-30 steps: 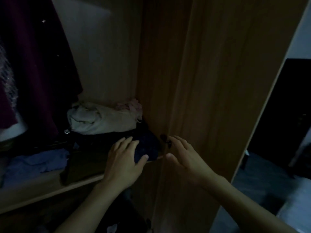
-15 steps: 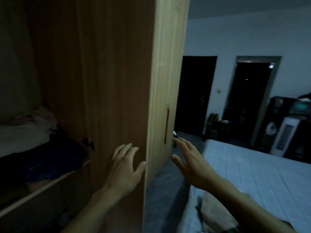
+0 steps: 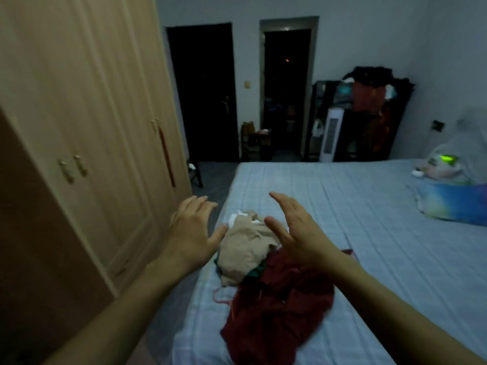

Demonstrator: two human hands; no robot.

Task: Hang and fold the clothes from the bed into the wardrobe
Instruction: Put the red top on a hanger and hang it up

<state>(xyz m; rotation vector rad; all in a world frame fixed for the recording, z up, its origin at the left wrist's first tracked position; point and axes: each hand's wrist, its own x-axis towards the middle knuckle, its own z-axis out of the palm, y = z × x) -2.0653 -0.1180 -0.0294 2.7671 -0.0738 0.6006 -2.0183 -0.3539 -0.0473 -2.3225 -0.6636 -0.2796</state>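
A pile of clothes lies on the near left part of the bed [image 3: 369, 212]: a beige garment [image 3: 245, 246] with a bit of white and green under it, and a dark red garment [image 3: 276, 312] closer to me. My left hand [image 3: 191, 230] hovers with fingers spread just left of the beige garment, over the bed's edge. My right hand [image 3: 295, 227] is held above the pile, fingers straight, holding nothing. The light wooden wardrobe [image 3: 87, 122] stands on the left with its doors closed here.
A brown open door panel [image 3: 34, 246] fills the near left. A narrow strip of floor [image 3: 210, 180] runs between wardrobe and bed. A pillow and bag [image 3: 448, 196] lie at the bed's far right. Two dark doorways, a white fan and a cluttered rack stand at the back.
The view has swung right from the wardrobe shelf to the bed. Both hands have left the shelf and now hover empty over the clothes pile.
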